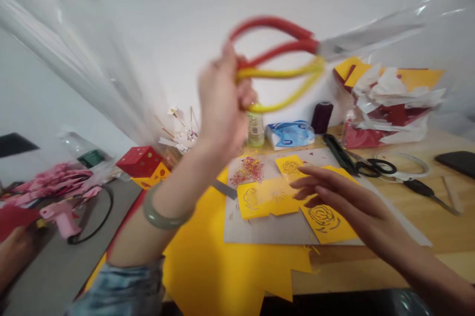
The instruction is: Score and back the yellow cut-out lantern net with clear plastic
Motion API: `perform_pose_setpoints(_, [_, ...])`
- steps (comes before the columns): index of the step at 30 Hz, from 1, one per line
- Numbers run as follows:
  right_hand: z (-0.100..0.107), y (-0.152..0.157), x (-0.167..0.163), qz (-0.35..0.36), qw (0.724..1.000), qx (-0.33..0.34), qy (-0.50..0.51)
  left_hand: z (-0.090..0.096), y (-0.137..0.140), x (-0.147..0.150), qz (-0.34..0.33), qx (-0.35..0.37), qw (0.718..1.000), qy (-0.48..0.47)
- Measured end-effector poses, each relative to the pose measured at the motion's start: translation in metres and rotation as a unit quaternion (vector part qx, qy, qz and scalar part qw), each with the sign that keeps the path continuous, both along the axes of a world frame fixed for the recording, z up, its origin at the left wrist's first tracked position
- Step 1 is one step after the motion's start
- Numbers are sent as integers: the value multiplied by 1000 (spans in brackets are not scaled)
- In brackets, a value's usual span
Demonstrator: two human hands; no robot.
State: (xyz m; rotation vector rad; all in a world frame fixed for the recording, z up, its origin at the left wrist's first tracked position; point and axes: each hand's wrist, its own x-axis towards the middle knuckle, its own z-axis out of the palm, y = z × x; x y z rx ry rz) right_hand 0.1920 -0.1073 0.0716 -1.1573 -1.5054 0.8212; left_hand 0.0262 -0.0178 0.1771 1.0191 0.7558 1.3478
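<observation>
My left hand point(222, 95), with a pale green bangle on its wrist, is raised in front of the wall. Its fingers are wrapped round the handles of large scissors point(306, 44), one loop red and the other yellow. The blades point to the right and are blurred. My right hand point(341, 189) hangs over the grey board point(252, 231), fingers stretched out and holding nothing. Beneath and beside it lie yellow cards with cut-out rose patterns: a folded card point(256, 202), a card point(322, 232) and a smaller card point(284, 161). Whether the right fingertips touch a card I cannot tell.
Large yellow paper point(215, 261) covers the near table. Black scissors point(374, 167), a box cutter point(339, 155), a tissue pack point(290, 135) and a scrap-filled bag point(393, 118) lie behind. On the left, another person's hand point(20, 244) is near a pink glue gun point(63, 217).
</observation>
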Motion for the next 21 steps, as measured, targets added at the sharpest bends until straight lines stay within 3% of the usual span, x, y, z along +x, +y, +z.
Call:
perform_pose_setpoints(3, [-5,8,-18,49,985,40,160,-12,-21,29,-88,-59,982,-157])
perform_pose_setpoints(6, [-11,13,-21,53,966,94,237,-35,-33,41,-154,-140,960,-189])
perform_pose_setpoints(11, [-21,12,-6,8,979,116,166,-62,-35,29,-212,-186,947,-157])
perform_pose_setpoints(15, [-19,10,0,91,981,119,122,-57,-34,13,-252,-193,928,-193])
perform_pose_setpoints(19, [-7,20,-10,17,976,110,188,-56,-33,9,-307,-185,905,-228])
perform_pose_setpoints(21, [-3,29,-17,-2,983,117,143,-60,-31,10,-331,-164,900,-231])
